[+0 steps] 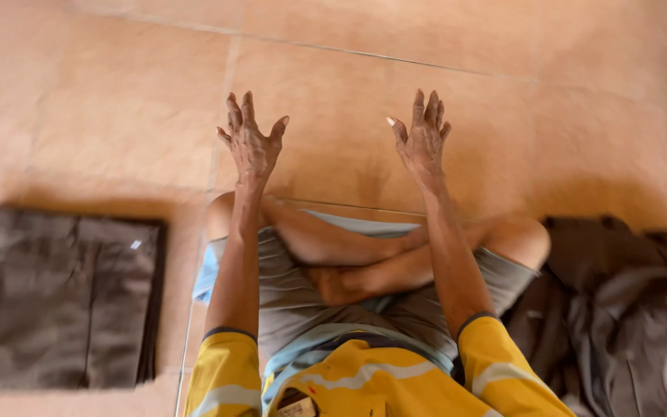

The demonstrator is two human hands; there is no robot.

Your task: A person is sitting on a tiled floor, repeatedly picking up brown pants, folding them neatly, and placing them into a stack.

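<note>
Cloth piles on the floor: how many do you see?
2. A folded stack lies left of the person; a loose heap lies on the right, cut off by the frame, so more may be hidden.

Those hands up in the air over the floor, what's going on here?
A person in a yellow shirt sits cross-legged on a tiled floor. The left hand and right hand are both raised in front, fingers spread, holding nothing. A neatly folded stack of dark cloth lies on the floor at the person's left. A loose, rumpled pile of similar dark cloth lies at the right, beside the knee. Neither hand touches either one at this moment.
</note>
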